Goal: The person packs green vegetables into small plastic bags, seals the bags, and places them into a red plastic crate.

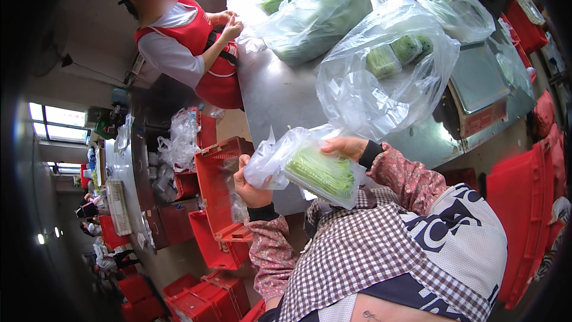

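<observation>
A clear plastic box of pale green sprouts is held tilted in front of my body, above the near edge of the metal table. My right hand grips its far side, with the thumb on top. Thin clear plastic film or a bag bunches at the box's left end. My left hand pinches that loose plastic between its fingers. Just beyond, a large open clear plastic bag lies on the table with several boxes of greens inside it.
Across the metal table stands a person in a red apron beside a bulky bag of greens. A weighing scale sits at the right. Red plastic crates are stacked at the left, and more red plastic stands at the right.
</observation>
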Motion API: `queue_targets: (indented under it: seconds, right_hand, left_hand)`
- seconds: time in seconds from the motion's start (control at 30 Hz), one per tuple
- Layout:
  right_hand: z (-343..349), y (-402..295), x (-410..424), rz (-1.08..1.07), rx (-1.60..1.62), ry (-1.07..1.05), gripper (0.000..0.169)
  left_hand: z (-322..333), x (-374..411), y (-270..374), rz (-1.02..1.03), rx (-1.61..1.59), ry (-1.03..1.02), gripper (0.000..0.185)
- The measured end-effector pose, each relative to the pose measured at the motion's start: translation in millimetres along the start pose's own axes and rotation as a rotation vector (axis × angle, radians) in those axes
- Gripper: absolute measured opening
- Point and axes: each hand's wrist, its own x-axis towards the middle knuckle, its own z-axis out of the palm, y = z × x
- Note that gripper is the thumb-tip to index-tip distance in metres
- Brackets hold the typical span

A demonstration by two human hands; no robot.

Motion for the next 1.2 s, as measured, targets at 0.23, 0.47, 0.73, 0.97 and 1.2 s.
queue_targets:
  seconds: [0.23,0.47,0.73,0.97,1.2]
  right_hand:
    - [28.8,-12.9,-13.8,-0.135,-0.125,-0.025,0.076]
    - [28.2,-7.2,-15.5,-0.107,-0.120,-0.129,0.074]
    - [12.1,-10.6,-5.0,-0.096,0.306,0.084,0.048]
    - [21.2,-17.5,-5.3,-0.510,-0.025,0.180,0.042]
    - [22.6,-10.8,-24.3,-0.170,0.050,-0.088,0.057]
  left_hand:
    - [24.2,-5.8,-7.1,0.056,0.388,0.038,0.041]
    - [15.1,-6.1,-2.3,0.136,0.397,-0.028,0.035]
    - [9.1,-29.0,-9.0,0.295,1.113,-0.136,0.032]
    - [5.6,-52.3,-33.7,0.136,0.799,0.086,0.031]
    - [-17.6,-33.8,-12.9,0.147,0.165,0.159,0.042]
